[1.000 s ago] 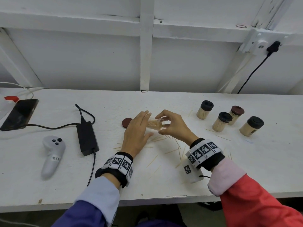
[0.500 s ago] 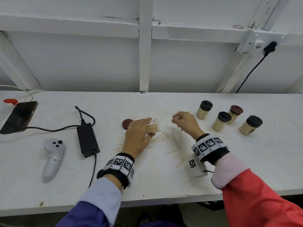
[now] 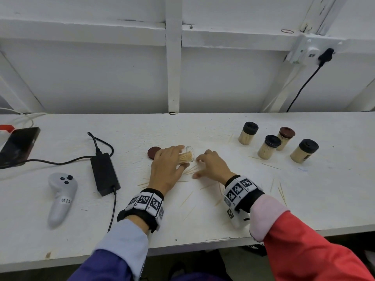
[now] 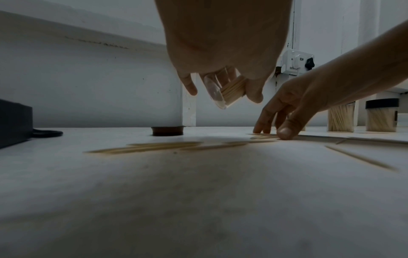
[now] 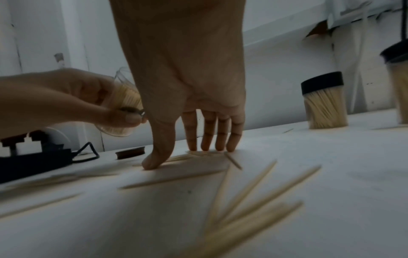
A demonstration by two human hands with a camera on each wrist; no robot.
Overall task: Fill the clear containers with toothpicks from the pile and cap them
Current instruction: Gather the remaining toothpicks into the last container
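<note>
My left hand grips a clear container half full of toothpicks, held tilted on its side above the table with its open mouth toward the right; the container also shows under the palm in the left wrist view. My right hand is spread, its fingertips and thumb pressing down on a few loose toothpicks on the white table. A brown cap lies flat just left of my left hand. More toothpicks lie scattered near both wrists.
Several capped, filled containers stand at the back right. A black power adapter with its cable, a grey controller and a phone lie on the left. The table's front edge runs just behind my wrists.
My right hand left the container's mouth, swung out to the right, then came down onto the loose toothpicks beside the container. My left hand kept its hold on the tilted container.
</note>
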